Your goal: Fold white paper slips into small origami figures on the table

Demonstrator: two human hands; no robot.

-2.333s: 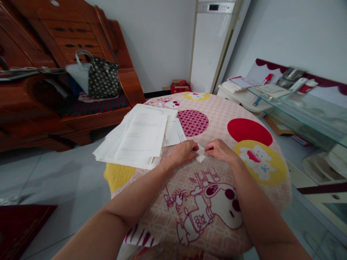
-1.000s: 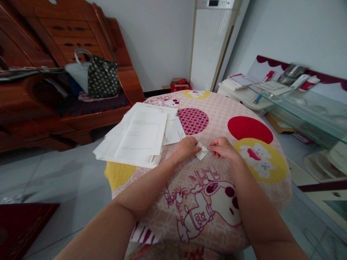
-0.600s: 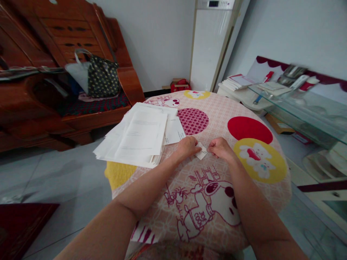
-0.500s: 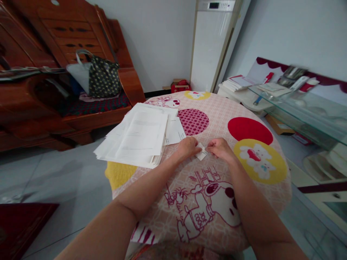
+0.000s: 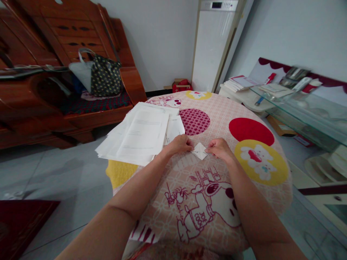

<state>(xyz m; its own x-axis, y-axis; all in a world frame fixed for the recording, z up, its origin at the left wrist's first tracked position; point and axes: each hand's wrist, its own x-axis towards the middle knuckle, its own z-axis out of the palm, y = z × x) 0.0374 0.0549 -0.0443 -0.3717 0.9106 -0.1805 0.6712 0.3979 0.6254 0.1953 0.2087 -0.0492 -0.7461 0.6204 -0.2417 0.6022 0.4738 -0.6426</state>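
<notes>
A small folded white paper (image 5: 200, 150) lies on the round table's pink cartoon-print cloth (image 5: 217, 119). My left hand (image 5: 179, 143) pinches its left corner with curled fingers. My right hand (image 5: 219, 147) pinches its right side, fingers closed. The paper shows as a small diamond shape between the two hands. A spread stack of white printed sheets (image 5: 141, 135) lies just left of my left hand.
A dark wooden bench (image 5: 67, 72) with a patterned handbag (image 5: 104, 77) stands at the left. A tall white appliance (image 5: 210, 45) is behind the table. A glass shelf (image 5: 303, 112) with books and small items runs along the right.
My left hand has slid a little to the left, uncovering more of the folded paper, which now shows as a diamond. My right hand has stayed in place.
</notes>
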